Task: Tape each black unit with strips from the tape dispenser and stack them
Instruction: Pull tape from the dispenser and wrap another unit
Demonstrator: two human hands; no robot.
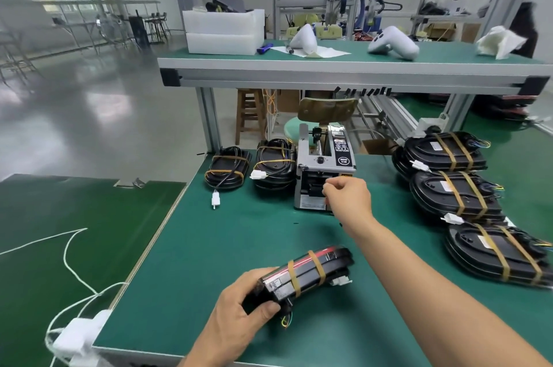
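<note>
Black units banded in tan tape on a dark green desk (227,235).

The held unit (311,274) is seen to be black, crossed by two tan tape bands and edged with a red stripe; yellow and green wires show at its end. The stacked units (449,154) are black with tan bands, pale labels and white connectors. The tape dispenser (324,169) is coloured silver-grey with a black panel marked in white. White foam blocks (223,31) and white plastic shells (392,43) are set on the green upper bench.
</note>
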